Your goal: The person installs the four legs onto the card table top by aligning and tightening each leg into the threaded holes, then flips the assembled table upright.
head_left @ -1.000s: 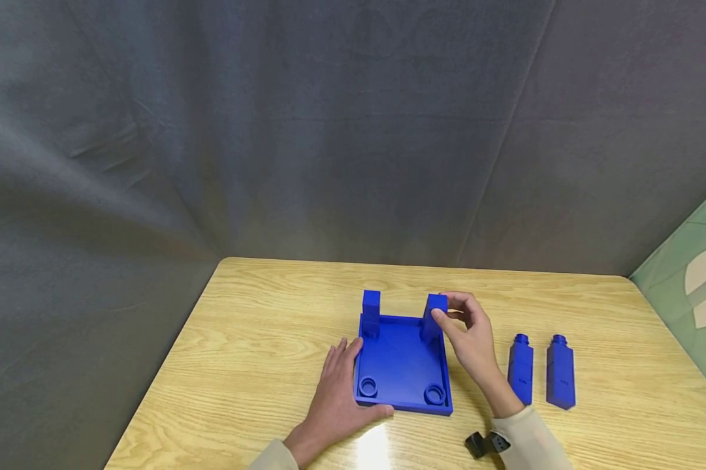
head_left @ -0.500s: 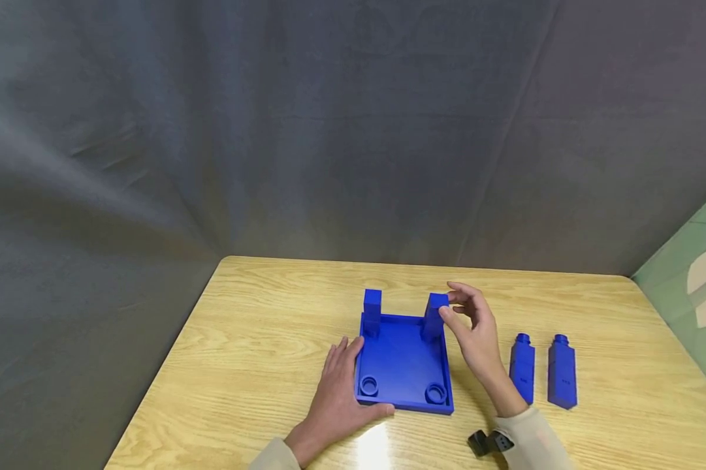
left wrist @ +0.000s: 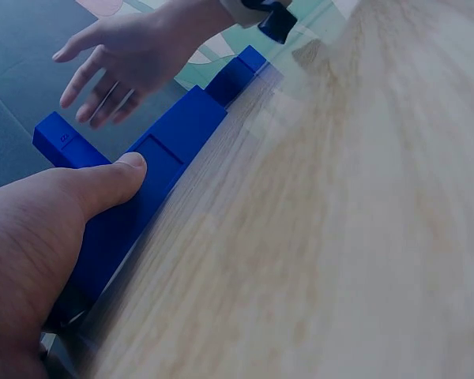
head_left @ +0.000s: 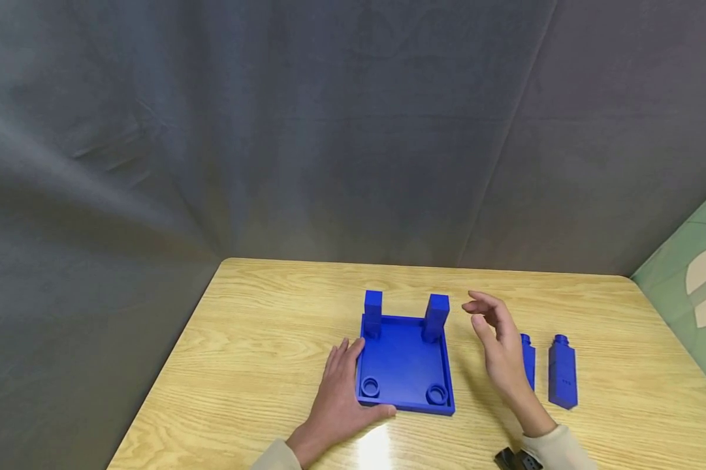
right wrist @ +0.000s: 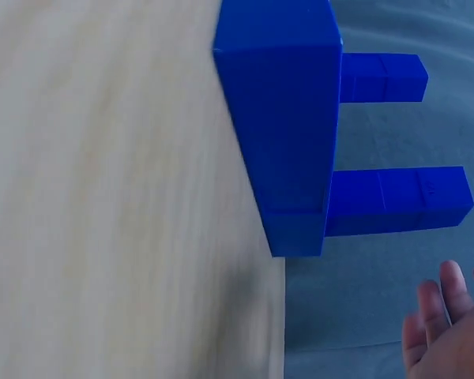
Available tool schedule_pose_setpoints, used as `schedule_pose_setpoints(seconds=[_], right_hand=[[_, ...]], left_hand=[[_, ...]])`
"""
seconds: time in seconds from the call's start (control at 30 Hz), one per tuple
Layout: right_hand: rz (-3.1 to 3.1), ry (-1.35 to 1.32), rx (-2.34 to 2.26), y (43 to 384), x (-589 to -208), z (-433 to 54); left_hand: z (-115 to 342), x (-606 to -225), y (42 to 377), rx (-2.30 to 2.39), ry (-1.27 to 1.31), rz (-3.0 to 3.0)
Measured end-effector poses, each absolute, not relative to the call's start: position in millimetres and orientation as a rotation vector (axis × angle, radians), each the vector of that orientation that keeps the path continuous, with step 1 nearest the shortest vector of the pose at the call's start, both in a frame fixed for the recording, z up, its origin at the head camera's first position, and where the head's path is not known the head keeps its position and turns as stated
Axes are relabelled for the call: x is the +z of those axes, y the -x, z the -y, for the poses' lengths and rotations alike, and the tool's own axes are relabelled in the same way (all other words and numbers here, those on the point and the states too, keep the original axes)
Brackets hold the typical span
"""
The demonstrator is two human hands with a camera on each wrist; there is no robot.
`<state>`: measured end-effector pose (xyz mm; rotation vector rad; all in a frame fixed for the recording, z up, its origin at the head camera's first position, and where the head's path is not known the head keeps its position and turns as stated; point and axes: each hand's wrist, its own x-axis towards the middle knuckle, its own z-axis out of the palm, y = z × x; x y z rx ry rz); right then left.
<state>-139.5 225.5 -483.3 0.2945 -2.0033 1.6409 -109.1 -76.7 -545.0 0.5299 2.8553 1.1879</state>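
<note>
My right hand [head_left: 501, 352] has come off the right-hand upright post [head_left: 437, 316]: fingers loosely bent, nothing held. Post stands unaided; I judge it seated. My left hand [head_left: 336, 401], thumb and fingers spread apart, touches the tray [head_left: 404, 365], lower centre of frame. Count: one tray, two upright posts [head_left: 373, 312], two unfilled ring sockets [head_left: 437, 394], two loose posts [head_left: 562, 375], lower right.
</note>
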Motion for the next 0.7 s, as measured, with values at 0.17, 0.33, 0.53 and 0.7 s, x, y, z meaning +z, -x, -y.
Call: schedule_pose_setpoints(seconds=[0.17,0.33,0.53,0.7], right_hand=[[2.025,-0.259,1.563,125.8,-486.5,-236.0],[2.031,-0.242,1.516,112.7,-487.3,-245.4],[2.167,-0.052,1.42,92.7,-482.5,-257.2],[2.196,0.056,1.375,83.9,-484.5,-266.0]], left_hand=[[76.9,-545.8,109.5,1.189,-0.536,-2.856],[76.9,-545.3,109.8,1.196,-0.535,-2.852],[75.6,-544.2,109.1,1.207,-0.517,-2.827],[76.1,-544.7,109.2,1.207,-0.5,-2.831]])
